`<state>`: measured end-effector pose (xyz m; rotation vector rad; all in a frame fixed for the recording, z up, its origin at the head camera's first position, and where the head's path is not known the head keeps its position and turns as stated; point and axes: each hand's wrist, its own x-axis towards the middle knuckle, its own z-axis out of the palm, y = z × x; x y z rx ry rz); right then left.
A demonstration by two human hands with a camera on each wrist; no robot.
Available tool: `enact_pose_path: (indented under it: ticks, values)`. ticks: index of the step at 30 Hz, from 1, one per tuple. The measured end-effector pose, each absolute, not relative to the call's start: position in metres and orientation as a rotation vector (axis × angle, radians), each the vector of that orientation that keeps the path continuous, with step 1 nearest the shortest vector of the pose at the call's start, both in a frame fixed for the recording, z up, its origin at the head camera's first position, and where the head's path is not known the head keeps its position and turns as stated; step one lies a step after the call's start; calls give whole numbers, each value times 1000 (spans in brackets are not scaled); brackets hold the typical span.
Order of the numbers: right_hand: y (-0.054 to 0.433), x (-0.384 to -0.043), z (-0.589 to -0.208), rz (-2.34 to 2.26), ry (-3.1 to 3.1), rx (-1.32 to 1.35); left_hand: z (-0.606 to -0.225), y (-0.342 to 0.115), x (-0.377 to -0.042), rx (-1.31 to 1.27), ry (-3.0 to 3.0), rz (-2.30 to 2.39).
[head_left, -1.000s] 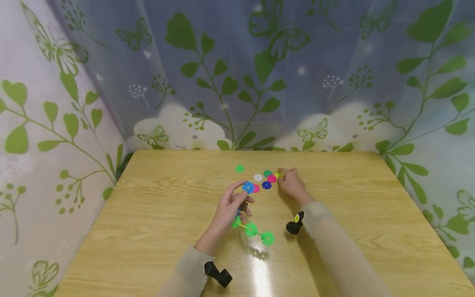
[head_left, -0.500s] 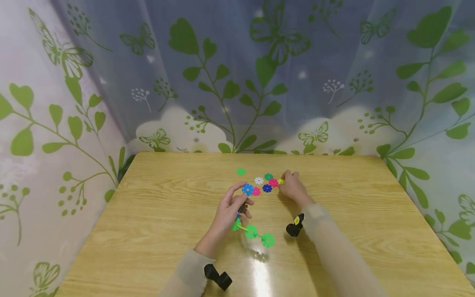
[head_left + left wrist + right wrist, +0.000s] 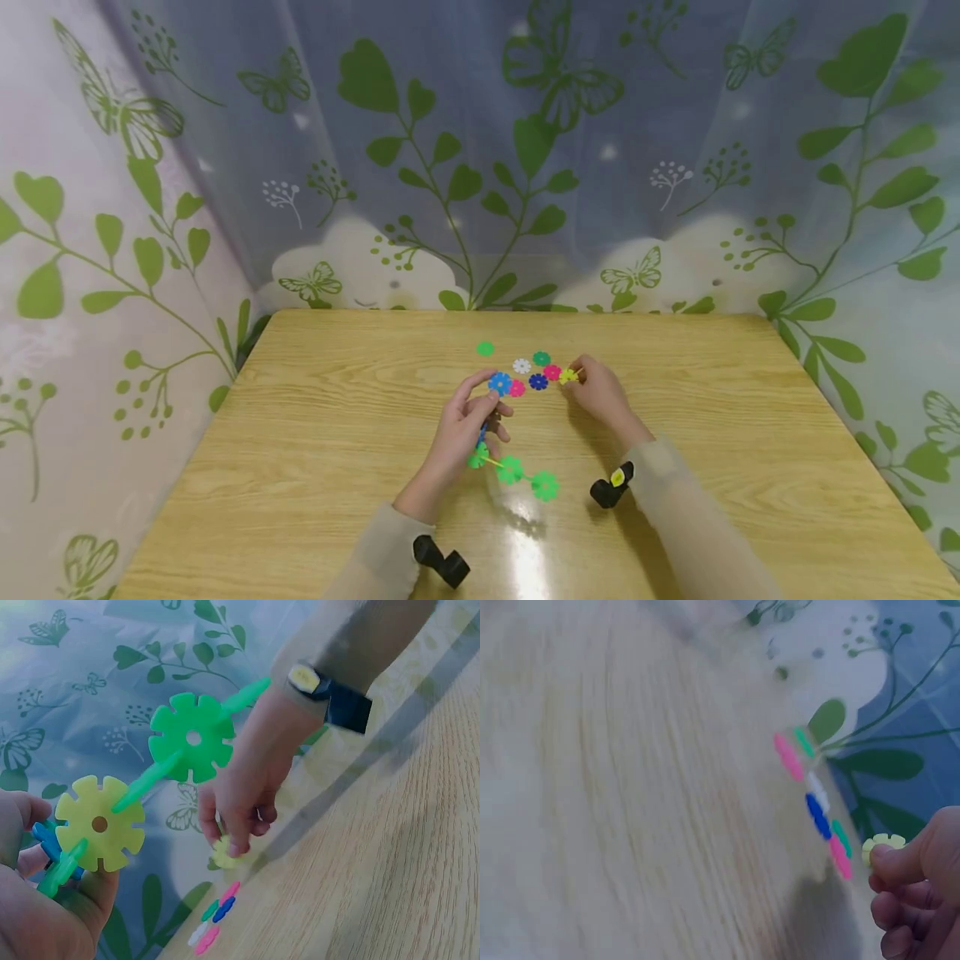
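My left hand (image 3: 459, 421) holds a chain of slotted plastic flower discs, with a light-blue disc (image 3: 500, 383) at the thumb and index finger. Green discs (image 3: 510, 470) trail from it above the table. The left wrist view shows a yellow disc (image 3: 124, 825) and a green disc (image 3: 176, 731) in this chain, joined through their slots by edge-on green discs. Farther right, my right hand (image 3: 602, 393) pinches a loose yellow flower disc (image 3: 885, 841) between thumb and index finger. Part of that disc is hidden by the fingers.
Several loose discs lie near the table's back: pink (image 3: 552, 372), dark blue (image 3: 538, 382), white (image 3: 521, 366), teal (image 3: 542, 358) and, apart from them, green (image 3: 485, 348). A leaf-printed curtain (image 3: 480, 167) surrounds the wooden table (image 3: 315, 433).
My right hand has drawn slightly back toward me with the yellow disc, which shows more now. The left hand has stayed nearly still with its chain.
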<state>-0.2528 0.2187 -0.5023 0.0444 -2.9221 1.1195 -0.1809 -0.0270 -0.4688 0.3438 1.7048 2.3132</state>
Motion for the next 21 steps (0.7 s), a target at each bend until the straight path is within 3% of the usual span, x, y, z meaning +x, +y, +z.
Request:
enact_pose_path:
  ticks: [21]
  values:
    - [180,-179,-433,1683,-2467,356,-448,-28,-174,345,1733,2253]
